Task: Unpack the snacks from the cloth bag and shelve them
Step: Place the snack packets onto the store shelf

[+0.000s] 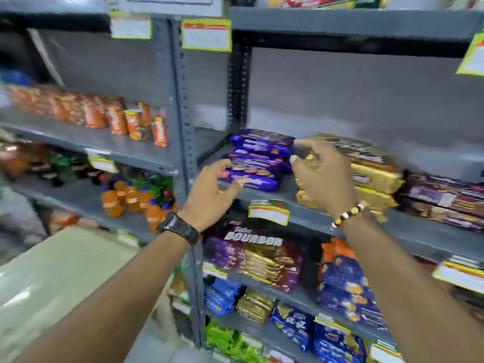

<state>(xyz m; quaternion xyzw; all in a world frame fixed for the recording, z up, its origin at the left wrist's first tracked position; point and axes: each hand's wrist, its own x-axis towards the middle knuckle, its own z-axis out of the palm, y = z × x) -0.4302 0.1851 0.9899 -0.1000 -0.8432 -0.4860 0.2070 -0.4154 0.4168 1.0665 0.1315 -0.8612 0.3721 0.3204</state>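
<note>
Plainly the risk sits mid-frame: the purple biscuit packs [258, 159] lie loosely piled on the grey shelf [309, 213], just beside the gold packs [374, 176]. The left hand [209, 191] curves its fingers at the pile's left end. The right hand [323, 176] has its fingers part-spread between the two piles, and blur hides whether either grips. A careless nudge could slide the top pack off the pile, or topple the gold pile.

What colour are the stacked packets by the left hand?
The stacked packets are purple-blue, seen in the head view.
</note>
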